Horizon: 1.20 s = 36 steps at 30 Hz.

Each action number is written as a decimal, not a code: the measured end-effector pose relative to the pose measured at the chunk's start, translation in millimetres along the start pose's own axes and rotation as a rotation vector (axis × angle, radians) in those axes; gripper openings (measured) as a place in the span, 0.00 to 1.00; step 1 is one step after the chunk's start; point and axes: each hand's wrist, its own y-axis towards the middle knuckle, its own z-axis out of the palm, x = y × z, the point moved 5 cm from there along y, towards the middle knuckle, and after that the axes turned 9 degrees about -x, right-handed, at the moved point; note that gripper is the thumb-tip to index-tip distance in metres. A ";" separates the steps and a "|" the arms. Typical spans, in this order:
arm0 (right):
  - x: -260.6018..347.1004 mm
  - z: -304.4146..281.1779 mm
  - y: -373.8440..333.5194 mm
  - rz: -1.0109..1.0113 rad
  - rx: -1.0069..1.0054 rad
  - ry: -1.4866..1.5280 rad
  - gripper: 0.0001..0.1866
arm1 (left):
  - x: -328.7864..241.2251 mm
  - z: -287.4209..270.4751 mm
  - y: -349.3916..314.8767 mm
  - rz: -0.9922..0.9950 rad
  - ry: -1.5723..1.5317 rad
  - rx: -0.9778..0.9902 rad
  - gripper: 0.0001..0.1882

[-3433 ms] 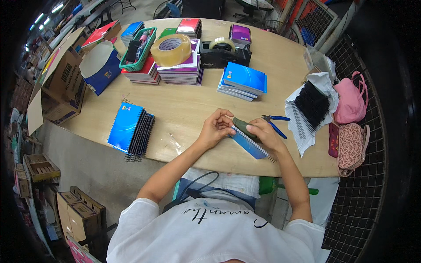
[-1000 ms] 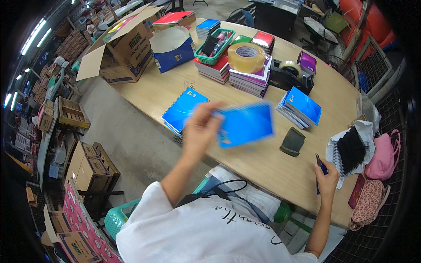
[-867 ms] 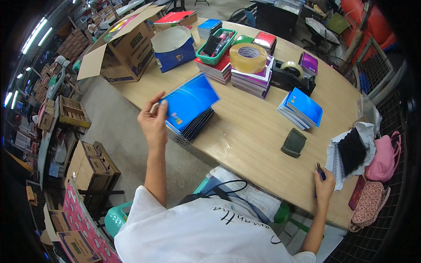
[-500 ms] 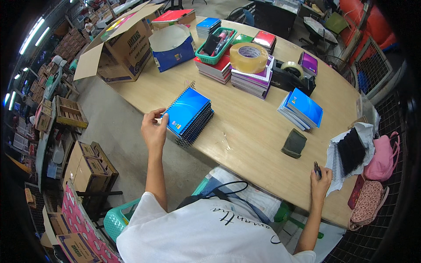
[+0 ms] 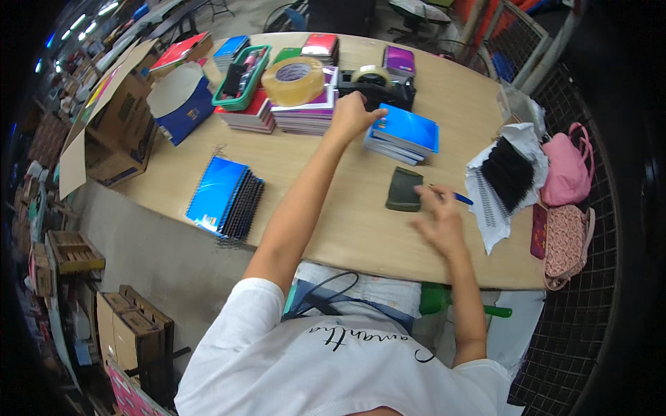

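Observation:
My left hand [image 5: 356,116] reaches across to a stack of blue-covered notebooks [image 5: 406,130] with no coils showing; its thumb is at the near-left corner of the top cover. Its other fingers are mostly hidden behind the knuckles. My right hand [image 5: 442,220] is blurred over the table, thumb and forefinger apart. A small tool with a blue handle [image 5: 463,199] lies across its other fingers and seems held there; its exact kind is unclear. Just left of that hand is a dark green curved block [image 5: 404,189]. Coil-bound blue notebooks [image 5: 220,191] are stacked at the left.
Black coils [image 5: 510,173] lie on white paper at the right, beside a pink pouch [image 5: 565,166] and a patterned bag [image 5: 565,243]. Behind stand a tape dispenser [image 5: 388,93], a big tape roll [image 5: 295,81] on notebooks, a green basket [image 5: 243,80] and a cardboard box [image 5: 118,132].
My left hand has left the coil-bound stack and moved right to the other blue stack. My right hand has moved from the coils' paper toward the green block. The view has turned right.

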 end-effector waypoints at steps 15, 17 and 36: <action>-131.5 -69.0 21.1 0.365 -0.366 -0.377 0.07 | -9.8 41.7 43.1 -0.155 -0.010 0.420 0.21; -108.6 -78.2 28.3 0.336 -0.387 -0.142 0.07 | -25.8 30.0 44.1 0.256 0.113 0.159 0.23; -99.9 -9.6 18.9 -0.087 -0.049 -0.175 0.14 | -108.3 58.0 -29.3 0.877 0.168 0.512 0.16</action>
